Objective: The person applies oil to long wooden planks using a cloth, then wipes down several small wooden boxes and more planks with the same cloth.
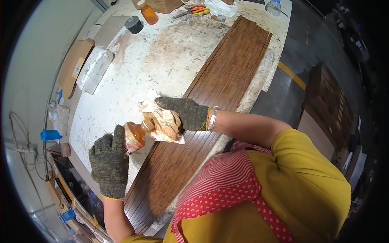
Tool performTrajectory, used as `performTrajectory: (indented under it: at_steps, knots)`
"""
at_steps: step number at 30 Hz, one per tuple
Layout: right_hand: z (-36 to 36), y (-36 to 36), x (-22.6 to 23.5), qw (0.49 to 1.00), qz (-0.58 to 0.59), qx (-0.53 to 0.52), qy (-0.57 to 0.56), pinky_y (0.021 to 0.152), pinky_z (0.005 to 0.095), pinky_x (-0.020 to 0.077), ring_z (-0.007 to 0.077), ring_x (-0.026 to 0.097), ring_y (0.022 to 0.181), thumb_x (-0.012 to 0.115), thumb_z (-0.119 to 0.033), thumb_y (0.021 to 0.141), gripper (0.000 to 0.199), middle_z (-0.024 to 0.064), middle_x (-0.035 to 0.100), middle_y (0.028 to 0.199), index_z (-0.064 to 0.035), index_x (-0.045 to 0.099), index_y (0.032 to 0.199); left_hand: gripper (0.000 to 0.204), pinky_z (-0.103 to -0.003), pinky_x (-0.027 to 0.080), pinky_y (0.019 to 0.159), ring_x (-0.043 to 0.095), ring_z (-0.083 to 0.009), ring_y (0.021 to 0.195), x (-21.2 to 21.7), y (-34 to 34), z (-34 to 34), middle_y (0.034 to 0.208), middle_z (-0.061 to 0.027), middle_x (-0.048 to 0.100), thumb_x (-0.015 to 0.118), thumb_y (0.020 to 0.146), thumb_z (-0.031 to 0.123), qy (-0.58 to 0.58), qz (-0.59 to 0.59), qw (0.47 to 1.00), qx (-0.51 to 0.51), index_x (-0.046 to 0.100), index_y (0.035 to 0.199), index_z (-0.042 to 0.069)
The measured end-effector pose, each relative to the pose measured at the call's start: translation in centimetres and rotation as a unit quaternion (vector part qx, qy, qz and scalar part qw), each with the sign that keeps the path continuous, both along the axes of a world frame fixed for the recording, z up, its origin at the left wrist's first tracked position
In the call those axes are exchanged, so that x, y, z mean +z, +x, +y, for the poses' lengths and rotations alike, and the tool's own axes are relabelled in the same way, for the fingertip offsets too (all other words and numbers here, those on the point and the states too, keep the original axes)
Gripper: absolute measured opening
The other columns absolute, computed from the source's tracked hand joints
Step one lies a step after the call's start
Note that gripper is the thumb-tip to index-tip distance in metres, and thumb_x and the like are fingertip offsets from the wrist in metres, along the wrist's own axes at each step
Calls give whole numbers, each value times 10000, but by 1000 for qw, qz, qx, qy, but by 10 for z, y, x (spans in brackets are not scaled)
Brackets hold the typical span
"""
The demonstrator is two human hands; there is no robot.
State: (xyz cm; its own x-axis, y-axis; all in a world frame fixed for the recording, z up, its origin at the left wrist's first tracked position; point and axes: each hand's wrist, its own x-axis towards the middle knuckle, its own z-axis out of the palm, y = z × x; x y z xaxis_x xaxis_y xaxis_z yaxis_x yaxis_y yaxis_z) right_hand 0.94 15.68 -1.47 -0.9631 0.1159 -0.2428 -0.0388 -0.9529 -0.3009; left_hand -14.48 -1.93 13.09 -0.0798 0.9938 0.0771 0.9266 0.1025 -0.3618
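Note:
My left hand (109, 160), in a dark knitted work glove, grips a clear plastic bottle (135, 137) of amber liquid. The bottle tilts so that its neck meets a stained, crumpled cloth (164, 123). That cloth is bunched in my right hand (186, 113), gloved the same way, with its fingers partly hidden behind the fabric. Whether liquid is flowing out cannot be seen. Below both hands lies a long brown wood-grain plank (231, 69) with grooved lines, slanting from near left to far right.
The plank rests on a stained white table (170, 52). Toward the back are a dark round tub (133, 24), an orange bottle (148, 13), and scissors (196, 10) with red and yellow handles. A white wrapped block (95, 69) sits at the left edge. Brown panels (329, 103) stand off to the right.

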Motion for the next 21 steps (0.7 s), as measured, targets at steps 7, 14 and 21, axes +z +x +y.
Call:
performTrajectory:
  at_steps: [7,14,21]
  knots:
    - [3,5,-1,975,11,66,210,941,343,514,198,560,1125,635,-464,903,527,89,593,1238,-75,538,1246,732,-423,494,936,615,-300,1087,-69,-60,6,1168,-152,634,855,662,200,107,-259,957,67,509,1291,60]
    - [103,127,67,963,48,-192,184,1016,457,480,317,553,1203,594,-484,888,710,210,533,1316,-7,412,1381,703,-362,507,896,610,-230,1033,-164,-142,43,1177,-108,612,840,701,248,335,-484,778,220,501,1281,38]
    - [115,252,54,865,-91,-419,260,1018,440,474,286,586,1160,531,-202,967,408,152,583,1293,-7,492,1323,720,-335,515,874,586,-201,1064,-200,-172,18,1215,-84,588,821,760,269,335,-617,697,150,460,1344,51]
